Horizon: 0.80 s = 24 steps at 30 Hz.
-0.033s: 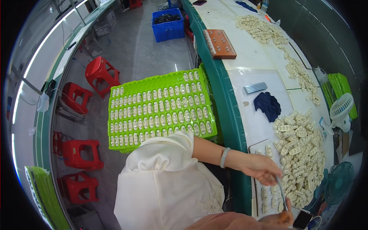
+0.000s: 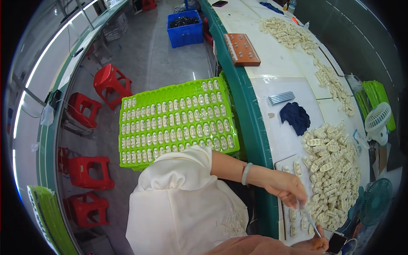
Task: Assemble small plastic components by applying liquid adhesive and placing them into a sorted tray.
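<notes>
My left hand [image 2: 291, 190], with a pale bracelet on its wrist, reaches over a white tray [image 2: 277, 166] on the bench. Its fingers are pinched together; what they hold is hidden. A slim shiny tool like tweezers [image 2: 310, 222] slants between my two hands. My right hand [image 2: 316, 243], partly cut off by my sleeve at the lower edge, is closed around its lower end. Small cream oblong pieces [image 2: 298, 168] lie in the tray, some under my left fingers. Right beside the tray rises a large heap of similar cream pieces [image 2: 333, 170].
Stacked green trays [image 2: 170, 91] with rows of pieces stand left of the bench. On the bench are a dark blue cloth [image 2: 295, 118], silvery bars [image 2: 281, 98] and a brown block [image 2: 242, 50]. Two fans [image 2: 377, 120] stand at right. Red stools [image 2: 91, 172] and a blue bin [image 2: 185, 36] are on the floor.
My left hand has shifted slightly left and down. The slim tool now slants more, and my right hand has moved a little to the right.
</notes>
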Motion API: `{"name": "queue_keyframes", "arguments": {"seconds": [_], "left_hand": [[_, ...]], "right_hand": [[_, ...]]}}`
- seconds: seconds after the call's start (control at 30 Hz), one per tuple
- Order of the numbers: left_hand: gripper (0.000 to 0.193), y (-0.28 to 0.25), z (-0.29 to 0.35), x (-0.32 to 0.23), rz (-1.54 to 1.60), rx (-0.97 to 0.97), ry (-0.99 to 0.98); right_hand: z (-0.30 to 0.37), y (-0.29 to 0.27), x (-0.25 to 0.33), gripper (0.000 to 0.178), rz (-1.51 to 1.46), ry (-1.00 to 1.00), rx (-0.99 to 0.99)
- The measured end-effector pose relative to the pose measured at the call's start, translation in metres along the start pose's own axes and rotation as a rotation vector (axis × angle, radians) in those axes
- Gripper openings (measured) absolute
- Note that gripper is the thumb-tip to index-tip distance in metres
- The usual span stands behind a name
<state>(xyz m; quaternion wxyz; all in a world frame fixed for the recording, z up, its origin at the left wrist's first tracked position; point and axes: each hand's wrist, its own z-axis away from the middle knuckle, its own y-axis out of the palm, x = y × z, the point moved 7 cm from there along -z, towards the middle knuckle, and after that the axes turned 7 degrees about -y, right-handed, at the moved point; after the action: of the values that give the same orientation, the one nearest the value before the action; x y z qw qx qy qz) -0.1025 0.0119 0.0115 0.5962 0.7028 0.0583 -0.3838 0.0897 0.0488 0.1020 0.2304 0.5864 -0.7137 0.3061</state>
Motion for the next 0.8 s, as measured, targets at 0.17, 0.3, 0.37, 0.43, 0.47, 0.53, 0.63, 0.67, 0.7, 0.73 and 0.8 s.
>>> {"name": "queue_keyframes", "arguments": {"seconds": [0.17, 0.3, 0.37, 0.43, 0.47, 0.53, 0.63, 0.67, 0.7, 0.73, 0.8], "left_hand": [[0.03, 0.037, 0.003, 0.018, -0.468, 0.193, -0.096], [0.019, 0.056, -0.008, 0.046, -1.023, 0.461, 0.047], [0.018, 0.061, -0.01, 0.066, -1.253, 0.588, -0.01], [0.016, 0.062, -0.015, 0.084, -1.26, 0.644, -0.026], [0.015, 0.063, -0.016, 0.091, -1.213, 0.66, -0.088], [0.014, 0.066, -0.019, 0.104, -1.151, 0.686, -0.167], [0.013, 0.066, -0.021, 0.099, -1.087, 0.624, -0.127], [0.014, 0.063, -0.022, 0.1, -1.081, 0.605, -0.115], [0.013, 0.061, -0.021, 0.095, -1.064, 0.582, -0.14], [0.013, 0.062, -0.019, 0.086, -1.05, 0.558, -0.166], [0.013, 0.054, -0.02, 0.068, -1.063, 0.47, -0.199]], "right_hand": [[-0.006, -0.045, -0.072, 0.023, -0.052, 0.127, 0.214], [0.012, -0.037, -0.07, 0.03, -0.011, 0.117, 0.474], [0.025, -0.025, -0.062, 0.031, -0.096, 0.207, 0.661], [0.034, -0.016, -0.047, 0.028, -0.088, 0.235, 0.688], [0.038, -0.014, -0.041, 0.026, -0.103, 0.242, 0.696], [0.039, -0.011, -0.027, 0.018, -0.144, 0.298, 0.656], [0.032, 0.0, -0.008, 0.013, -0.132, 0.335, 0.542], [0.035, -0.001, -0.014, 0.011, -0.186, 0.417, 0.564], [0.034, 0.002, -0.016, 0.019, -0.199, 0.482, 0.529], [0.026, 0.0, -0.012, 0.037, -0.013, 0.11, 0.612], [0.013, -0.009, -0.019, 0.062, -0.003, 0.203, 0.516]]}}
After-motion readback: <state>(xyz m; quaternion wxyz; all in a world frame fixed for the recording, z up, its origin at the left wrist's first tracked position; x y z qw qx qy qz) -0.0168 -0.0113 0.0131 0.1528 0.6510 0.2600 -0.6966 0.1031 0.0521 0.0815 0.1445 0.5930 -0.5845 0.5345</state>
